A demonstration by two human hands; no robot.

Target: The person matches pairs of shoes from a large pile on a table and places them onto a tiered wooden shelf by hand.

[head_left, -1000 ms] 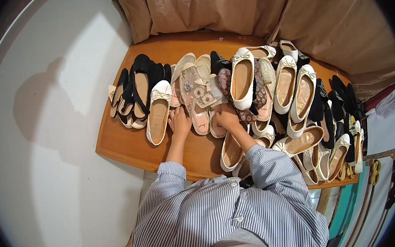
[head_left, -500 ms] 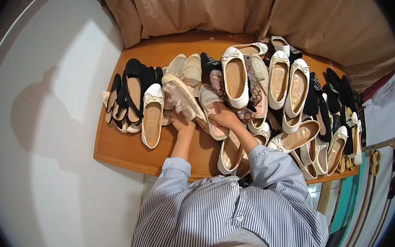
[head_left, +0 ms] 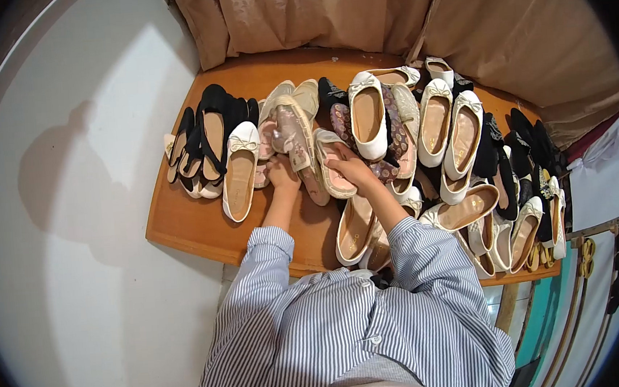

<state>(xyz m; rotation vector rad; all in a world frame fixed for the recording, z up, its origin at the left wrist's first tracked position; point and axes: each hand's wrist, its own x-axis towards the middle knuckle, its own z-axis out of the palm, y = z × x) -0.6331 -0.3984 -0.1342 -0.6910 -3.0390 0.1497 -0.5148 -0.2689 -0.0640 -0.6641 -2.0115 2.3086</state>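
My left hand (head_left: 283,176) is closed at the left edge of a beige slip-on espadrille (head_left: 302,150) with a sheer flowered upper; its fingertips are partly hidden. My right hand (head_left: 352,170) grips a second beige slip-on (head_left: 333,166) with a pink insole, thumb on the inside. The two slip-ons stand side by side over the wooden table. Behind them sit more beige slip-ons (head_left: 305,96). A white ballet flat (head_left: 241,171) with a bow is just left of my left hand. Another white flat (head_left: 356,228) lies under my right forearm.
Black shoes (head_left: 217,128) are crowded at the left of the wooden table (head_left: 181,222). Many white and black flats (head_left: 436,122) fill the right half, some stacked. A brown curtain (head_left: 310,11) hangs behind, and a white wall (head_left: 71,212) stands at left.
The slip-on at my left hand has turned to stand straighter, toe away from me. Both hands have moved slightly away from my body, and the right slip-on has shifted a little upward.
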